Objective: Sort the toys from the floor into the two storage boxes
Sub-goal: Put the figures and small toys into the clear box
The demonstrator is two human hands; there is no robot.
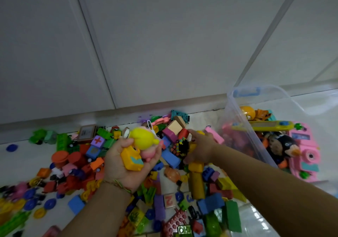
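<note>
My left hand (126, 161) is palm up above the toy pile (76, 165). It holds a yellow and pink squishy doll (144, 141) together with a small orange toy camera (132, 160). My right hand (200, 149) reaches into the pile, its fingers curled around a yellow toy (195, 163) that is mostly hidden under the hand; a black and multicoloured toy (181, 146) lies just left of it. A clear plastic storage box (243, 127) stands at the right, holding a pink toy (303, 152), a black penguin figure (289, 145) and other toys.
Blocks, bricks, number pieces and blue discs (11, 147) cover the white tiled floor from left to centre. A white wall (146, 44) with a skirting board runs behind the pile. Only one box is in view.
</note>
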